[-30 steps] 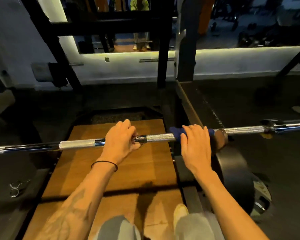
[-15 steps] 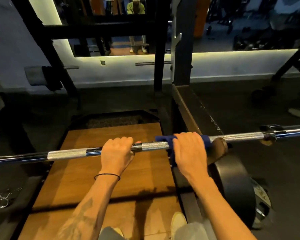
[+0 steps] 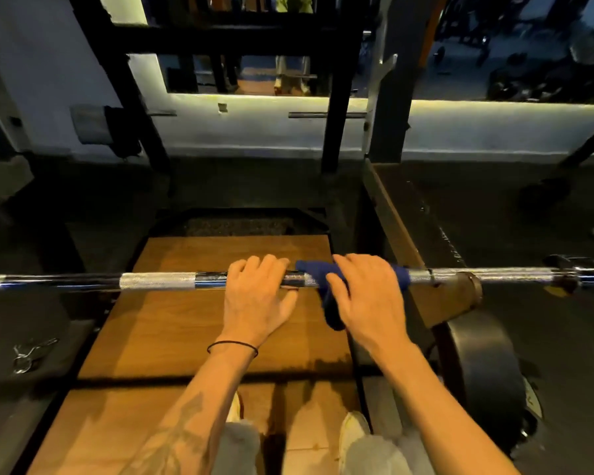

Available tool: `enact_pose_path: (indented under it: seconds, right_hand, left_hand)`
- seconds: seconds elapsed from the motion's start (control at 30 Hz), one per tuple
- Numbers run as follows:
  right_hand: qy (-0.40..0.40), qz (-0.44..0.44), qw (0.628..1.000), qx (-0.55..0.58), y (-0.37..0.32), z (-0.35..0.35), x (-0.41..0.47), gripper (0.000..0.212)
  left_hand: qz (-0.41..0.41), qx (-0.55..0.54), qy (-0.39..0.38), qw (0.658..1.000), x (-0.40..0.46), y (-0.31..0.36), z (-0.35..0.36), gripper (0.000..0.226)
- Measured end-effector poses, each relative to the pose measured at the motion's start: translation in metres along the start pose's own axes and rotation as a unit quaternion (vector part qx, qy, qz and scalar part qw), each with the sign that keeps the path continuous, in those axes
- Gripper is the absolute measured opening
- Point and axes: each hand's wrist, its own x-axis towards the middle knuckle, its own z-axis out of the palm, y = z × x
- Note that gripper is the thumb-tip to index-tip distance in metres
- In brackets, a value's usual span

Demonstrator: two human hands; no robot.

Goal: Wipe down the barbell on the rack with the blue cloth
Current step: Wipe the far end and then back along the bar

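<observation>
Dim gym, wooden platform (image 3: 192, 323), mirror (image 3: 494, 46)

We can read no text, label, brand, number or sign anywhere in this view. The long chrome steel barbell (image 3: 158, 282) shows only knurled and smooth bands, with no marking we can make out. The black round weight plate (image 3: 487, 365) at the lower right has a pale patch near its edge, too small and dim for us to read. The tattoo on the forearm is blurred, and we cannot tell whether it holds any letters.
</observation>
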Motion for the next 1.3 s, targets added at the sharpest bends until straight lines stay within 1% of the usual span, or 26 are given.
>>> enact_pose_path:
  seconds: [0.07,0.13,0.23,0.3,0.4,0.47,0.53,0.57,0.6,0.67,0.7,0.73,0.77,0.83,0.9,0.93,0.97,1.07,1.1,1.17,1.2,1.23,1.3]
  right_hand:
    - [0.019,0.067,0.998,-0.012,0.023,-0.011,-0.006,0.034]
    - [0.040,0.105,0.993,-0.031,0.029,-0.009,-0.011,0.030]
    - [0.054,0.130,0.989,-0.042,0.022,0.000,-0.012,0.025]
    - [0.063,0.130,0.988,-0.049,0.019,0.002,-0.011,0.025]
    - [0.057,0.143,0.986,-0.066,0.012,0.003,-0.007,0.027]
    - [0.026,0.131,0.988,-0.074,-0.008,0.010,-0.004,0.025]
    - [0.009,0.082,0.995,-0.055,-0.036,0.022,-0.009,0.024]
    - [0.009,0.050,0.998,-0.040,-0.045,0.026,-0.010,0.028]
    - [0.005,0.017,0.999,-0.031,-0.047,0.026,-0.011,0.032]
    - [-0.010,-0.051,0.998,-0.029,-0.029,0.016,-0.007,0.036]
    - [-0.011,-0.061,0.998,-0.031,-0.014,0.009,-0.006,0.034]
    - [-0.004,-0.044,0.998,-0.033,0.002,0.002,-0.005,0.030]
    - [0.008,-0.006,0.999,-0.039,0.018,-0.005,-0.003,0.029]
    - [0.045,0.089,0.993,-0.061,0.039,-0.012,-0.004,0.034]
    - [0.057,0.165,0.981,-0.089,0.027,-0.003,-0.002,0.041]
    - [0.048,0.178,0.978,-0.094,0.011,0.005,0.000,0.044]
    - [0.033,0.167,0.982,-0.085,-0.009,0.015,0.001,0.044]
    - [-0.020,0.044,0.999,-0.018,-0.063,0.033,-0.005,0.042]
    - [-0.031,0.010,0.999,-0.002,-0.064,0.031,-0.005,0.040]
    - [-0.034,-0.034,0.999,0.016,-0.043,0.017,-0.001,0.034]
    - [-0.022,-0.036,0.999,0.012,-0.026,0.010,-0.002,0.030]
    - [-0.003,-0.017,1.000,0.001,-0.007,0.003,-0.003,0.027]
    - [0.039,0.069,0.997,-0.025,0.027,-0.008,-0.009,0.030]
  left_hand:
    - [0.002,-0.009,-0.016,1.000,-0.001,0.000,-0.003,0.034]
    - [0.006,-0.013,-0.036,0.999,0.000,0.000,-0.007,0.033]
    - [0.004,-0.028,-0.073,0.997,0.002,-0.001,-0.014,0.041]
    - [0.001,-0.039,-0.111,0.993,0.009,-0.003,-0.021,0.049]
    - [-0.053,-0.021,-0.176,0.983,0.026,-0.009,-0.027,0.056]
    - [-0.077,0.017,-0.182,0.980,0.033,-0.013,-0.028,0.059]
    - [-0.085,0.049,-0.183,0.978,0.033,-0.014,-0.025,0.065]
    - [-0.089,0.054,-0.179,0.978,0.031,-0.014,-0.023,0.069]
    - [-0.090,0.050,-0.175,0.979,0.027,-0.014,-0.022,0.071]
    - [-0.089,0.033,-0.165,0.982,0.022,-0.015,-0.018,0.073]
    - [-0.088,0.030,-0.163,0.982,0.021,-0.015,-0.018,0.072]
    - [-0.090,0.028,-0.165,0.982,0.019,-0.015,-0.019,0.072]
    - [-0.091,0.027,-0.170,0.981,0.019,-0.015,-0.019,0.071]
    - [-0.095,0.024,-0.180,0.979,0.018,-0.013,-0.020,0.072]
    - [-0.103,0.020,-0.176,0.979,0.020,-0.011,-0.020,0.072]
    - [-0.107,0.018,-0.173,0.979,0.021,-0.011,-0.019,0.071]
    - [-0.110,0.016,-0.173,0.979,0.021,-0.011,-0.018,0.071]
    - [-0.112,0.018,-0.174,0.978,0.020,-0.011,-0.018,0.070]
    - [-0.109,0.021,-0.176,0.978,0.019,-0.011,-0.019,0.069]
    - [-0.098,0.024,-0.181,0.978,0.018,-0.013,-0.021,0.068]
    - [-0.093,0.018,-0.185,0.978,0.019,-0.013,-0.023,0.069]
    - [-0.090,0.009,-0.191,0.977,0.019,-0.013,-0.025,0.069]
    - [-0.092,0.001,-0.191,0.977,0.020,-0.012,-0.027,0.071]
